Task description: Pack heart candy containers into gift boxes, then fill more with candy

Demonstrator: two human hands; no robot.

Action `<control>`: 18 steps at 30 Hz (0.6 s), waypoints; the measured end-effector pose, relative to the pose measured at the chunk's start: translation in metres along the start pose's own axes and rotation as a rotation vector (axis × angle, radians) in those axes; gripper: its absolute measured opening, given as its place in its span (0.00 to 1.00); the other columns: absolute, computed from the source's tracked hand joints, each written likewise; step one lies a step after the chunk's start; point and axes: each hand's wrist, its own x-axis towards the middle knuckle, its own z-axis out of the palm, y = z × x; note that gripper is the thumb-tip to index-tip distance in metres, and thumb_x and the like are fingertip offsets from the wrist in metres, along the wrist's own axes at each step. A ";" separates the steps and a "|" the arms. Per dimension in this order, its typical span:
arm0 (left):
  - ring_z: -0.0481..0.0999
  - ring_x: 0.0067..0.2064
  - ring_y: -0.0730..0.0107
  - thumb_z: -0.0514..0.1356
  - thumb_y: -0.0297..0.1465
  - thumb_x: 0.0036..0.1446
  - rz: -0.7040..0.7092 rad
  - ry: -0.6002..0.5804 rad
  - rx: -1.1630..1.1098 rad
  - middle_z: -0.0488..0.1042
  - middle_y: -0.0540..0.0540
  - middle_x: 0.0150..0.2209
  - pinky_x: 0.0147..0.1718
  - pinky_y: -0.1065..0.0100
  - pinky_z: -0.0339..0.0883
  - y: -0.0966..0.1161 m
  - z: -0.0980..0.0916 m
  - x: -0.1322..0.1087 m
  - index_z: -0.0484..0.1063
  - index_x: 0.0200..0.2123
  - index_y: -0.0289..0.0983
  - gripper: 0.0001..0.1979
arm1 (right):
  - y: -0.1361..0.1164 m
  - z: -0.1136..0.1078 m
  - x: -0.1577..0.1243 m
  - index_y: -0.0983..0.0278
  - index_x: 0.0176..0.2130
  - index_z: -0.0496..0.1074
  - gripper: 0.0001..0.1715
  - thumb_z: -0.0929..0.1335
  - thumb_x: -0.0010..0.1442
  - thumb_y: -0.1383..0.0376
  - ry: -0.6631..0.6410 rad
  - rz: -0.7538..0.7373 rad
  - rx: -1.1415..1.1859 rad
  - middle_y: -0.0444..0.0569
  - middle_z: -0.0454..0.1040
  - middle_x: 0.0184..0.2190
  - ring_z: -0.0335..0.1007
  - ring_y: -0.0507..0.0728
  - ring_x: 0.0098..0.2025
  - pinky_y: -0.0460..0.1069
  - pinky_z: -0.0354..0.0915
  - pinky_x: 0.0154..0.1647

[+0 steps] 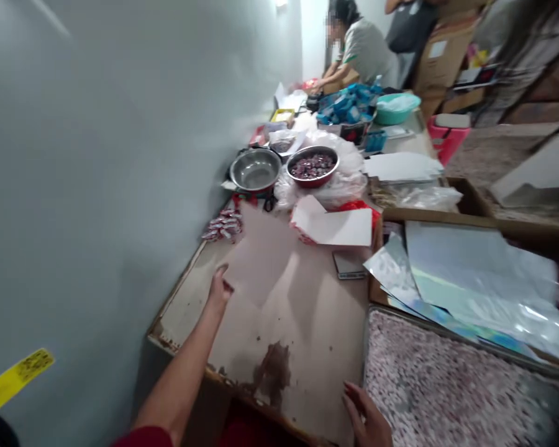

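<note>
My left hand (221, 285) is closed on the left edge of a pale sheet of card (263, 257), thumb and fingers pinching it. The sheet is tilted above the worn table (317, 347) and casts a shadow to its right. At the table's near right edge is my right hand (367, 417), fingers loosely bent and apart, with nothing seen in it. Beside it lies a tray of speckled pinkish material (447, 379). Behind the sheet, against the wall, is a pile of small wrapped packets (224, 225).
An empty metal bowl (255, 169) and a bowl of dark pieces (313, 167) stand farther back. A white-flapped carton (338, 225) and a small flat scale-like device (349, 265) lie right of centre. Shiny sheets (470, 273) overhang a cardboard box. A person (366, 49) leans over the far end.
</note>
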 end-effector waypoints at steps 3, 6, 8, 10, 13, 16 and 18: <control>0.79 0.37 0.63 0.61 0.35 0.52 -0.216 0.344 -0.435 0.77 0.47 0.31 0.38 0.63 0.75 -0.072 -0.093 -0.014 0.70 0.39 0.38 0.11 | -0.016 0.037 0.020 0.55 0.42 0.84 0.25 0.73 0.54 0.42 -0.109 -0.066 -0.028 0.56 0.86 0.43 0.84 0.70 0.45 0.60 0.80 0.49; 0.79 0.39 0.65 0.61 0.30 0.49 -0.244 0.508 -0.635 0.78 0.49 0.33 0.41 0.65 0.75 -0.126 -0.143 -0.003 0.70 0.39 0.39 0.11 | -0.050 0.105 0.053 0.55 0.45 0.83 0.21 0.71 0.60 0.47 -0.232 -0.188 -0.070 0.55 0.85 0.43 0.84 0.68 0.44 0.61 0.79 0.49; 0.80 0.43 0.62 0.63 0.32 0.49 -0.264 0.522 -0.593 0.79 0.46 0.36 0.44 0.63 0.75 -0.149 -0.155 0.010 0.72 0.41 0.39 0.13 | -0.090 0.162 0.095 0.56 0.51 0.81 0.22 0.70 0.61 0.51 -0.270 -0.315 -0.114 0.56 0.84 0.45 0.83 0.67 0.46 0.63 0.78 0.51; 0.81 0.46 0.57 0.67 0.37 0.48 -0.340 0.534 -0.413 0.80 0.43 0.39 0.46 0.58 0.76 -0.165 -0.159 0.022 0.74 0.42 0.38 0.17 | -0.145 0.224 0.154 0.59 0.60 0.74 0.31 0.70 0.60 0.52 -0.232 -0.465 -0.161 0.59 0.80 0.53 0.80 0.68 0.52 0.66 0.75 0.56; 0.82 0.44 0.53 0.75 0.39 0.41 -0.390 0.534 -0.110 0.80 0.41 0.41 0.43 0.56 0.77 -0.175 -0.173 0.035 0.74 0.46 0.36 0.29 | -0.237 0.319 0.254 0.67 0.70 0.60 0.52 0.76 0.54 0.53 -0.211 -0.640 -0.266 0.67 0.64 0.68 0.60 0.73 0.71 0.69 0.63 0.68; 0.80 0.53 0.51 0.78 0.41 0.35 -0.193 0.592 0.079 0.76 0.37 0.54 0.46 0.56 0.77 -0.165 -0.205 0.056 0.67 0.60 0.38 0.47 | -0.313 0.404 0.340 0.66 0.73 0.52 0.66 0.81 0.47 0.54 -0.214 -0.688 -0.365 0.68 0.59 0.70 0.55 0.73 0.73 0.67 0.61 0.69; 0.75 0.61 0.48 0.79 0.42 0.34 -0.050 0.571 0.205 0.72 0.36 0.62 0.52 0.55 0.76 -0.151 -0.228 0.080 0.65 0.63 0.41 0.51 | -0.341 0.448 0.375 0.61 0.71 0.53 0.67 0.82 0.44 0.54 -0.209 -0.673 -0.432 0.63 0.63 0.66 0.61 0.72 0.68 0.65 0.64 0.66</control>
